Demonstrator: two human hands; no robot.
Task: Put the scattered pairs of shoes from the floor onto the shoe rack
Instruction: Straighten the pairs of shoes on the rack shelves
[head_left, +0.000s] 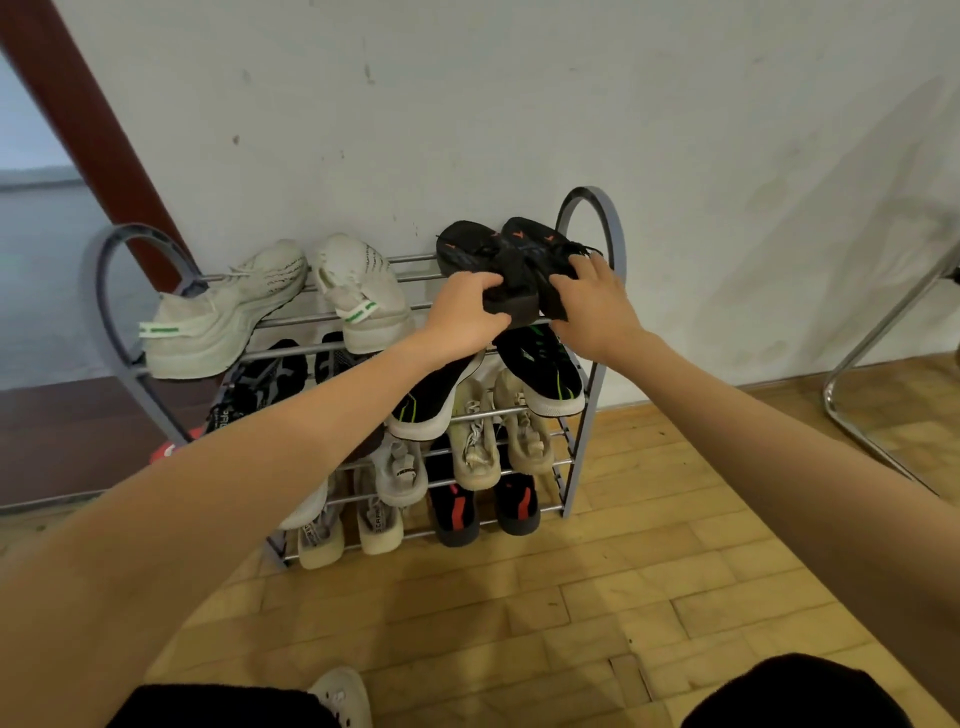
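Observation:
A grey metal shoe rack (592, 405) with several tiers stands against the white wall. On its top tier at the right lies a pair of black shoes with orange marks, the left shoe (462, 247) and the right shoe (540, 241) side by side, toes to the wall. My left hand (465, 314) grips the heel of the left one. My right hand (597, 306) grips the heel of the right one. A pale grey-white pair (234, 312) with green tabs sits on the top tier at the left.
Lower tiers hold black shoes with green stripes (545, 374), beige pairs (478, 447), grey knit pairs (400, 467) and black shoes with red marks (457, 512). A chrome tube frame (857, 364) stands at the right. The wooden floor (519, 613) lies in front; my own light shoe (343, 696) shows below.

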